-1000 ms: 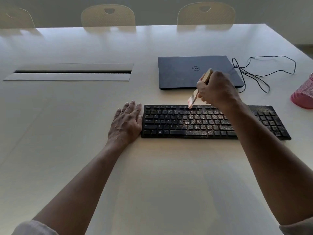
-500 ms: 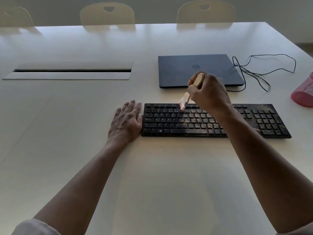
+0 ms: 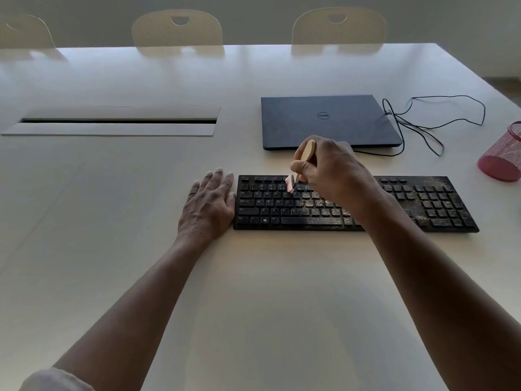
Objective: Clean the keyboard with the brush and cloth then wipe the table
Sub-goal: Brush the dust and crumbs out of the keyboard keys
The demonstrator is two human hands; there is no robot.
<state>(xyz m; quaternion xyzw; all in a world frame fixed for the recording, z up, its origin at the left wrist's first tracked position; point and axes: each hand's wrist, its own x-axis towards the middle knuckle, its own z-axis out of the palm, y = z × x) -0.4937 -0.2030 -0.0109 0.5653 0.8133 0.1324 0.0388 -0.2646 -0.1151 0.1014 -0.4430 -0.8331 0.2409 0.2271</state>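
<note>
Dim, soft daylight from the far side; wide-angle view
Pale glare and chair reflections lie on the far table (image 3: 253,69); near surface falls in broad shadow under the arms; edges bow outward; brush (image 3: 290,184) bristles slightly blurred; focus otherwise even

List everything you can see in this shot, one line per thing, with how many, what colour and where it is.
keyboard: one, black, dusty on its middle and right, table centre
brush: one, tan handle, pinkish bristles, on the upper key rows
laptop: one, dark blue-grey, closed, behind the keyboard
cable: one, black, looped right of the laptop
mesh cup: one, pink, far right edge
table: one, off-white
cable slot: one, pale flaps, dark gap, left of the laptop
chairs: three, cream, beyond the far edge
left hand: flat beside the keyboard's left end
right hand: grips the brush
</note>
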